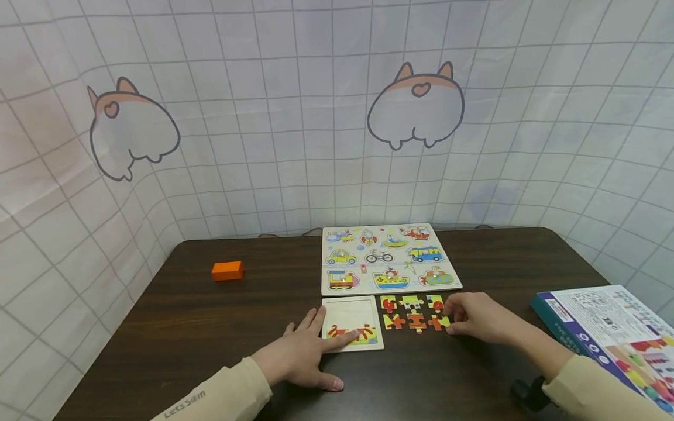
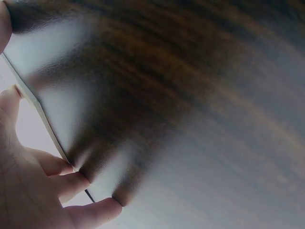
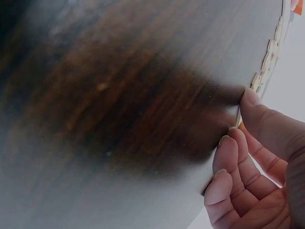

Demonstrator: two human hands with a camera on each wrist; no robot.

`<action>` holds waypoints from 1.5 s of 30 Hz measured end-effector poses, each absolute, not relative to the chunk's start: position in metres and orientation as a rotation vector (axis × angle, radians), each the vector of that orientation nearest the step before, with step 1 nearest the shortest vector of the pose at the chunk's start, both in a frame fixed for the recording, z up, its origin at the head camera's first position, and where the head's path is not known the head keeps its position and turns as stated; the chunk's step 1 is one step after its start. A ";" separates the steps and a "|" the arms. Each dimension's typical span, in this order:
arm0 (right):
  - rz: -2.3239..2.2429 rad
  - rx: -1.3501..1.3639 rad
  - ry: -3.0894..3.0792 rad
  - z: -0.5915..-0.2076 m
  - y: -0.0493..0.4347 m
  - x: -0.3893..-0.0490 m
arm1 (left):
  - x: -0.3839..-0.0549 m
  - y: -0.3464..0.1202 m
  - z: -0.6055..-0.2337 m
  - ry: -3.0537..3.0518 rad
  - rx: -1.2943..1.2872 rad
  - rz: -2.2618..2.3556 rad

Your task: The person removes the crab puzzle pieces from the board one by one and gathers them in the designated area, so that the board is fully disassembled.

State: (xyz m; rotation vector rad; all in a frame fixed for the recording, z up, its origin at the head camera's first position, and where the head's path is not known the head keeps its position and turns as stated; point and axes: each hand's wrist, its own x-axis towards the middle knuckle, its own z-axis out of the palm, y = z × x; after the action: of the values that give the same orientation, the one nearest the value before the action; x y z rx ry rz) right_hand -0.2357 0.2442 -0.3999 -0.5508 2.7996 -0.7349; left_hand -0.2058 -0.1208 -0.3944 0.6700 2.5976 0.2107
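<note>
My left hand (image 1: 302, 354) lies spread over the lower left of a small square puzzle tray (image 1: 350, 309), one finger reaching across the printed strip inside its bottom edge. That strip shows red legs on green and yellow. In the left wrist view, the left hand's fingertips (image 2: 114, 202) meet the table by the tray's edge. Several jigsaw pieces, including an orange one (image 1: 416, 321), lie in two rows beside the tray. At their right end my right hand (image 1: 476, 318) pinches the lower right puzzle piece (image 1: 438, 322) between curled thumb and forefinger, low against the table.
A large pegged vehicle puzzle board (image 1: 389, 278) lies behind the tray and pieces. An orange block (image 1: 227, 271) sits at the left of the dark wooden table (image 1: 253, 316). A colourful puzzle box (image 1: 595, 310) lies at the right, near the right forearm. A white gridded curtain (image 1: 274, 146) surrounds the table.
</note>
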 end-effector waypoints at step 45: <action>-0.634 -0.495 2.910 -0.398 0.240 -0.263 | -0.207 -0.122 -0.396 2.597 0.673 0.206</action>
State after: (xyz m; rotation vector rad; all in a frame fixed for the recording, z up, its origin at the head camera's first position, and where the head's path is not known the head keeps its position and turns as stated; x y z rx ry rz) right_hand -0.2630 0.2396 -0.3985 -0.4955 2.9099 -0.6343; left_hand -0.2067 -0.1221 -0.3958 0.6732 2.5968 0.2059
